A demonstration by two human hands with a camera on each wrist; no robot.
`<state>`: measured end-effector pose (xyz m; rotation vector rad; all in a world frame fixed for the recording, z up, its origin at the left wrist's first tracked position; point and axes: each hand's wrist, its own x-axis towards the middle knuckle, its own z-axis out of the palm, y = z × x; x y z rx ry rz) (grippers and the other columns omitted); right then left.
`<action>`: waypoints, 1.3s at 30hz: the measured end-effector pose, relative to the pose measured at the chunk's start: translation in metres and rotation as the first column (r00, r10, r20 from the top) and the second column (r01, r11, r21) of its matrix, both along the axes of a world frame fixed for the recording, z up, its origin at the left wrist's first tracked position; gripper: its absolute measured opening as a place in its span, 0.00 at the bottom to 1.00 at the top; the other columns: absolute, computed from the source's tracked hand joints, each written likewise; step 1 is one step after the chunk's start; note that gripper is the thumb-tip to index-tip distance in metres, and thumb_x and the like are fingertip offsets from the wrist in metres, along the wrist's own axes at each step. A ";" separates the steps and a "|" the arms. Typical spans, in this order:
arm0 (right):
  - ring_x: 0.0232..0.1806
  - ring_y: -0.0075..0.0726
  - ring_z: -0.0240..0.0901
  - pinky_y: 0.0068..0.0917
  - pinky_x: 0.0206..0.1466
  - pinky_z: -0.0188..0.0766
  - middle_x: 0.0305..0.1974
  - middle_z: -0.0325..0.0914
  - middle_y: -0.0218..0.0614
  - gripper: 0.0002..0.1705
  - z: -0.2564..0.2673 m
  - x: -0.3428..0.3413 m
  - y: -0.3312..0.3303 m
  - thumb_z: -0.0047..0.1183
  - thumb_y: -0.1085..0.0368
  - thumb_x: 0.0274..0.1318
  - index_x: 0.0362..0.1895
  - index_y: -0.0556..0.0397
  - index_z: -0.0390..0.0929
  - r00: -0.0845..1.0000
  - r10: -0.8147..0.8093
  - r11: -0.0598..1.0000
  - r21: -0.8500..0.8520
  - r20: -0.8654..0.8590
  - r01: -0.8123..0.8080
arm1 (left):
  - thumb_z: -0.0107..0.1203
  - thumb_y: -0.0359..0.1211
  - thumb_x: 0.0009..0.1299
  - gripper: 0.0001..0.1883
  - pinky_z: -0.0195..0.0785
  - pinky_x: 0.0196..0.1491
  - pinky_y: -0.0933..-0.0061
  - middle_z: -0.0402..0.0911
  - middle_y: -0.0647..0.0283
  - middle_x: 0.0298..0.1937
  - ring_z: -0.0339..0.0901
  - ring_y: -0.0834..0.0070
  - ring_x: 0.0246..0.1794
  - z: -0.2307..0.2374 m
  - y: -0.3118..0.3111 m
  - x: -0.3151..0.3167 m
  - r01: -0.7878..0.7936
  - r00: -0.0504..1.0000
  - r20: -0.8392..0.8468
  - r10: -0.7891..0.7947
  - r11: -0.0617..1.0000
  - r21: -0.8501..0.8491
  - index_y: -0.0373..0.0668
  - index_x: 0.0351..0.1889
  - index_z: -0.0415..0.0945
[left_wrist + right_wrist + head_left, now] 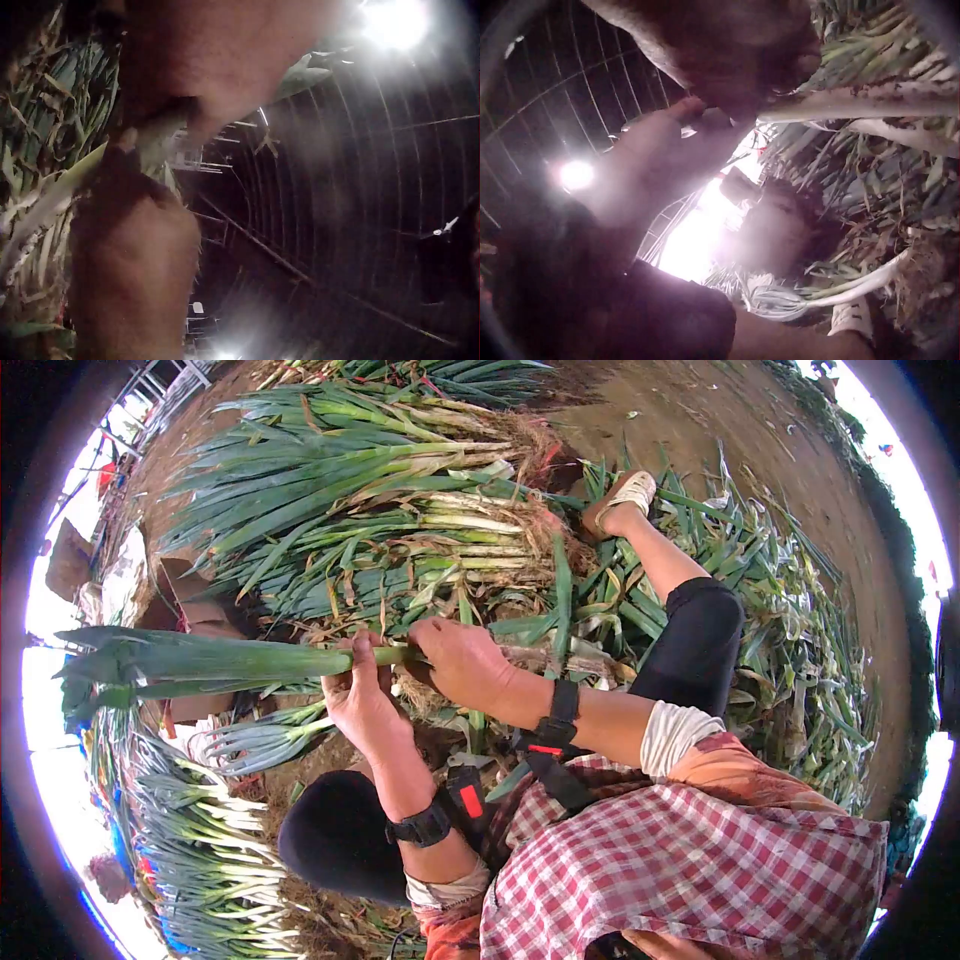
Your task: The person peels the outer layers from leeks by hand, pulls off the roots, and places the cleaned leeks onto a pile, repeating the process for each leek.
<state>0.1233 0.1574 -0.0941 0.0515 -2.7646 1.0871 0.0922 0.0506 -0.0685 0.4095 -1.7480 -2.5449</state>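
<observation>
A long green leek [230,660] lies across both hands in the head view, its leaves fanning toward the left edge. My left hand [368,705] grips the stem, thumb along its upper side. Close beside it, my right hand [465,668] pinches the narrower stem end with curled fingers. Both wrist views are dark and blurred, with the two hands close together. A pale stalk [870,103] runs rightward from the hands in the right wrist view; whether it is the held leek, I cannot tell.
Leeks with roots [430,540] lie piled beyond the hands. Paler leeks [215,860] line the lower left. Loose leaves [790,630] cover the ground at right, beside an outstretched leg [700,640]. A cardboard box [200,610] stands behind the held leaves.
</observation>
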 end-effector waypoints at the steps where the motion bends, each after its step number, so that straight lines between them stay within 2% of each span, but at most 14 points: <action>1: 0.33 0.53 0.69 0.41 0.35 0.67 0.29 0.70 0.47 0.13 -0.001 -0.001 -0.001 0.46 0.71 0.37 0.33 0.58 0.67 0.999 0.028 0.999 -0.024 -0.028 -0.029 | 0.55 0.28 0.59 0.05 0.61 0.28 0.86 0.75 0.66 0.32 0.70 0.84 0.30 -0.003 -0.002 0.001 -0.009 1.000 0.004 0.009 1.000 0.004 0.42 0.31 0.70; 8: 0.28 0.55 0.69 0.42 0.31 0.67 0.23 0.71 0.52 0.07 -0.004 0.001 0.000 0.44 0.71 0.37 0.26 0.59 0.70 0.993 0.077 0.997 -0.025 0.089 -0.075 | 0.55 0.23 0.57 0.07 0.63 0.38 0.83 0.73 0.66 0.32 0.69 0.81 0.33 -0.027 0.000 0.001 0.018 0.995 -0.099 -0.023 0.998 -0.053 0.36 0.33 0.70; 11: 0.26 0.56 0.69 0.41 0.28 0.66 0.20 0.70 0.53 0.07 -0.021 0.001 0.001 0.47 0.68 0.36 0.23 0.59 0.71 0.999 0.036 0.989 -0.144 0.003 -0.035 | 0.55 0.22 0.57 0.07 0.64 0.41 0.81 0.73 0.65 0.32 0.70 0.80 0.34 -0.030 0.001 0.002 0.024 0.987 -0.155 -0.032 0.998 -0.054 0.36 0.33 0.70; 13: 0.20 0.50 0.66 0.35 0.24 0.62 0.17 0.69 0.46 0.08 -0.028 -0.006 0.005 0.52 0.66 0.38 0.21 0.58 0.71 0.987 0.072 0.841 -0.541 0.145 0.018 | 0.55 0.22 0.57 0.07 0.64 0.41 0.80 0.73 0.63 0.33 0.71 0.78 0.35 -0.031 0.000 0.003 0.014 0.990 -0.138 -0.015 1.000 -0.009 0.36 0.33 0.69; 15: 0.18 0.45 0.65 0.34 0.22 0.60 0.17 0.69 0.46 0.09 -0.026 0.003 0.019 0.53 0.63 0.39 0.21 0.57 0.73 0.982 0.021 0.864 -0.497 0.185 0.075 | 0.55 0.22 0.57 0.07 0.65 0.42 0.78 0.74 0.62 0.34 0.72 0.76 0.36 -0.028 -0.003 0.001 0.006 0.992 -0.124 -0.002 0.999 0.037 0.37 0.33 0.69; 20: 0.25 0.52 0.71 0.39 0.28 0.66 0.22 0.72 0.49 0.11 -0.154 0.067 0.137 0.50 0.60 0.39 0.19 0.55 0.76 0.955 -0.212 0.976 0.098 0.210 0.195 | 0.54 0.27 0.59 0.09 0.69 0.42 0.70 0.75 0.56 0.37 0.74 0.68 0.40 0.001 -0.040 -0.008 -0.152 0.986 -0.051 0.159 0.981 0.118 0.40 0.36 0.68; 21: 0.27 0.51 0.71 0.41 0.29 0.66 0.24 0.72 0.49 0.08 -0.140 0.080 0.158 0.47 0.64 0.40 0.19 0.52 0.77 0.766 -0.473 0.873 0.347 0.434 0.343 | 0.54 0.28 0.59 0.10 0.69 0.43 0.69 0.75 0.57 0.37 0.74 0.68 0.39 0.007 -0.047 -0.010 -0.184 0.980 -0.045 0.192 0.972 0.147 0.40 0.37 0.67; 23: 0.29 0.51 0.71 0.42 0.30 0.66 0.21 0.71 0.50 0.08 -0.182 0.097 0.222 0.45 0.68 0.40 0.22 0.52 0.77 0.816 -0.293 0.817 0.574 0.498 -0.057 | 0.55 0.30 0.59 0.10 0.69 0.44 0.68 0.75 0.57 0.37 0.74 0.67 0.39 0.010 -0.052 -0.012 -0.171 0.981 -0.068 0.181 0.976 0.131 0.40 0.37 0.67; 26: 0.32 0.53 0.70 0.41 0.35 0.67 0.26 0.72 0.48 0.16 -0.073 0.053 0.168 0.42 0.72 0.40 0.38 0.53 0.73 0.869 -0.363 0.929 0.199 0.336 0.311 | 0.55 0.30 0.59 0.10 0.71 0.41 0.68 0.75 0.56 0.36 0.74 0.66 0.39 0.001 -0.044 -0.012 -0.138 0.988 -0.043 0.148 0.973 0.183 0.39 0.36 0.67; 27: 0.36 0.54 0.68 0.40 0.39 0.66 0.32 0.72 0.47 0.19 -0.042 0.040 0.143 0.42 0.74 0.40 0.42 0.52 0.71 0.929 -0.369 0.908 0.223 0.019 0.356 | 0.55 0.30 0.59 0.10 0.71 0.41 0.68 0.75 0.56 0.36 0.74 0.66 0.39 0.003 -0.038 -0.012 -0.126 0.990 -0.045 0.137 0.974 0.187 0.39 0.36 0.67; 28: 0.39 0.53 0.67 0.39 0.41 0.65 0.35 0.71 0.48 0.16 -0.033 0.024 0.131 0.45 0.70 0.42 0.40 0.55 0.71 0.945 -0.274 0.934 0.185 -0.177 0.306 | 0.55 0.30 0.59 0.10 0.71 0.40 0.68 0.75 0.56 0.36 0.74 0.66 0.39 0.006 -0.031 -0.010 -0.140 0.990 -0.001 0.142 0.974 0.179 0.39 0.36 0.67; 32: 0.36 0.45 0.69 0.35 0.42 0.64 0.30 0.73 0.41 0.17 0.034 0.010 0.052 0.55 0.58 0.41 0.34 0.55 0.73 0.989 -0.010 0.996 0.081 -0.151 0.022 | 0.53 0.31 0.61 0.13 0.68 0.41 0.71 0.74 0.55 0.39 0.73 0.66 0.42 0.005 -0.017 -0.005 -0.104 0.995 0.016 0.102 0.987 0.119 0.35 0.39 0.66; 35: 0.35 0.44 0.68 0.35 0.41 0.64 0.28 0.71 0.38 0.15 0.023 0.003 0.012 0.56 0.59 0.39 0.32 0.53 0.74 0.929 -0.008 1.000 -0.028 -0.371 -0.002 | 0.53 0.31 0.60 0.11 0.69 0.40 0.71 0.74 0.56 0.37 0.73 0.66 0.40 0.003 -0.013 -0.002 -0.074 0.997 -0.027 0.077 0.991 0.108 0.36 0.38 0.67; 39: 0.34 0.43 0.67 0.36 0.36 0.66 0.28 0.71 0.36 0.11 0.006 -0.007 0.007 0.52 0.60 0.41 0.28 0.53 0.75 0.955 0.032 0.987 -0.141 -0.296 -0.077 | 0.54 0.30 0.60 0.13 0.70 0.40 0.68 0.74 0.54 0.37 0.73 0.63 0.40 0.000 -0.015 -0.002 -0.080 0.996 -0.016 0.084 0.984 0.159 0.35 0.39 0.66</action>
